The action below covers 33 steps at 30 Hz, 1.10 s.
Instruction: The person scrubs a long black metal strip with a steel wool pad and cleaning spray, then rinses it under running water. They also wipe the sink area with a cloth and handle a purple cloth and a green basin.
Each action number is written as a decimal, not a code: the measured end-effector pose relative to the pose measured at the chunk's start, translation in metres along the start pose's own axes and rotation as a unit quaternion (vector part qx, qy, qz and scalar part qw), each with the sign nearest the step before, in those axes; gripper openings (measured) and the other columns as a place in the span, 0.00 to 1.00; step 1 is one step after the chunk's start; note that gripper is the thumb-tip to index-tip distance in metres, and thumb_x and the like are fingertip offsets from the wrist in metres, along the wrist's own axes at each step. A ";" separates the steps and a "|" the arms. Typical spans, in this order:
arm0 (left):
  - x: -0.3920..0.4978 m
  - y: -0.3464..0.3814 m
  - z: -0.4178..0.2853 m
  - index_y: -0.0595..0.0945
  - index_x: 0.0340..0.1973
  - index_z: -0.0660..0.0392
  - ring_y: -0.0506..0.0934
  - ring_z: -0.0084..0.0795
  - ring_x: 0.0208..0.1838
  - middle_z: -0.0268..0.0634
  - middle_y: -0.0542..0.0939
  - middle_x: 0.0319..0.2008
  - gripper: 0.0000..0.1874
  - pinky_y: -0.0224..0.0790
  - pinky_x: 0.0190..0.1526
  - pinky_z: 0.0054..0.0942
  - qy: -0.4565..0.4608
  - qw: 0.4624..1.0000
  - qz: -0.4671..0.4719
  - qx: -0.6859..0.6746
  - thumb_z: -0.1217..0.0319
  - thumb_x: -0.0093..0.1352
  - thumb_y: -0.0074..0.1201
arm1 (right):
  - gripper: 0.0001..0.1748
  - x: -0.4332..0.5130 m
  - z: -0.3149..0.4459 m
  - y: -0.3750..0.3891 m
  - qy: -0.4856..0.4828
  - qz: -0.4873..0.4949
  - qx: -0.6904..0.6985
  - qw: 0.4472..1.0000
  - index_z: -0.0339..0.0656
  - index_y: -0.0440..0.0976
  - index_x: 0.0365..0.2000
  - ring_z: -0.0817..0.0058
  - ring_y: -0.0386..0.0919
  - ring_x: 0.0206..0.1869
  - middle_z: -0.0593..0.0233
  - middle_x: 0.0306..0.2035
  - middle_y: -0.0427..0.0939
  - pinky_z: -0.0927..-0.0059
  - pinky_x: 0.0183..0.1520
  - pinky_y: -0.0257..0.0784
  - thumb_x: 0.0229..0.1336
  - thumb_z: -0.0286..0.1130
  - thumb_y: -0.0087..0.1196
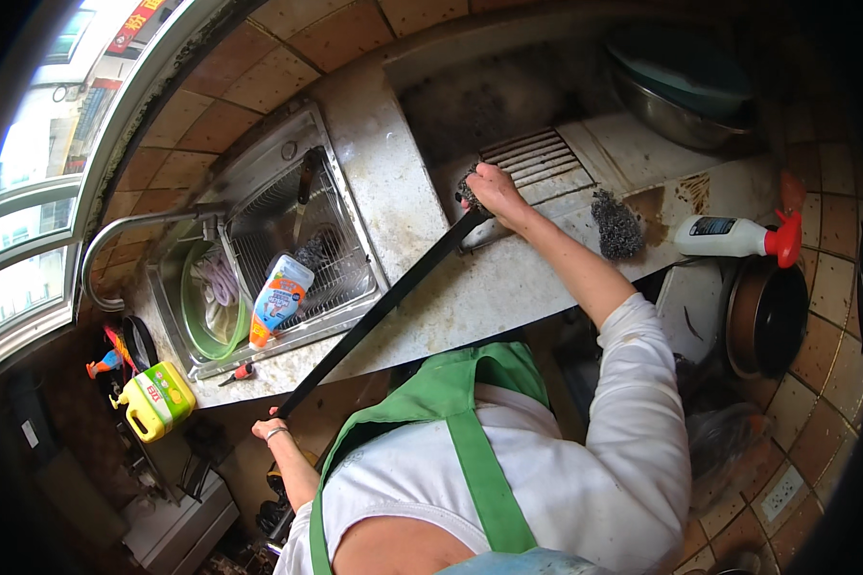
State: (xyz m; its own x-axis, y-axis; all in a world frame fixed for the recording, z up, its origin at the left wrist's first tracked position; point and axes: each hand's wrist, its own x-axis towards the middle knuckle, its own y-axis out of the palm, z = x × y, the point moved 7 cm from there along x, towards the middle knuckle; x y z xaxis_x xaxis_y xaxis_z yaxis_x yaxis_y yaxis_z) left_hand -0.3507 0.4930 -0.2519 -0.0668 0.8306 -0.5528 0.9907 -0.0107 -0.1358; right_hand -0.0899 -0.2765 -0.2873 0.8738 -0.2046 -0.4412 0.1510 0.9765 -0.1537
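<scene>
A long flat black strip slants across the front of the stained counter. My left hand, with a bracelet at its wrist, grips the strip's lower end beyond the counter edge. At the upper end, my right hand is closed around a steel wool scourer pressed against the strip. Its fingertips are partly hidden. Behind that hand lies a slatted metal panel with brown stains. A second steel wool scourer rests on the counter right of my right forearm.
Left is a steel sink with a wire rack, a knife, a squeeze bottle and a green basin holding cloths. A yellow jug stands at the left corner. A spray bottle lies right, near a large metal bowl.
</scene>
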 end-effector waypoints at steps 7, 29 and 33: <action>0.018 -0.001 -0.006 0.63 0.46 0.62 0.66 0.42 0.27 0.48 0.64 0.39 0.24 0.64 0.23 0.40 0.042 0.999 0.005 0.007 0.61 0.58 0.34 | 0.12 0.008 -0.020 0.006 -0.037 -0.023 -0.072 0.996 0.34 0.72 0.26 0.46 0.75 0.39 0.43 0.33 0.76 0.55 0.37 0.69 0.48 0.35 0.47; 0.016 -0.008 0.022 0.72 0.58 0.51 0.64 0.38 0.65 0.32 0.69 0.62 0.37 0.49 0.67 0.40 -0.023 0.999 0.028 0.021 0.38 0.66 0.38 | 0.21 -0.030 0.022 -0.044 0.081 0.298 0.415 0.856 0.29 0.68 0.45 0.52 0.76 0.49 0.43 0.48 0.74 0.59 0.38 0.80 0.55 0.33 0.39; -0.004 0.023 0.025 0.72 0.59 0.52 0.63 0.46 0.65 0.37 0.69 0.62 0.42 0.48 0.66 0.51 -0.067 0.987 0.135 -0.058 0.33 0.63 0.31 | 0.31 -0.016 0.026 -0.055 0.097 0.276 0.455 0.841 0.20 0.66 0.48 0.52 0.74 0.51 0.42 0.51 0.73 0.61 0.44 0.78 0.51 0.37 0.36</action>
State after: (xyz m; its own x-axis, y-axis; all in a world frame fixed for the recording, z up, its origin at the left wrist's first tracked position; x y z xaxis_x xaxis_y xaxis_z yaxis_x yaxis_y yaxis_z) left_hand -0.3308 0.4752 -0.2733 0.1944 0.7243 -0.6615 0.9808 -0.1522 0.1217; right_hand -0.1006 -0.3255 -0.2483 0.8485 0.3757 -0.3727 0.1150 0.5565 0.8228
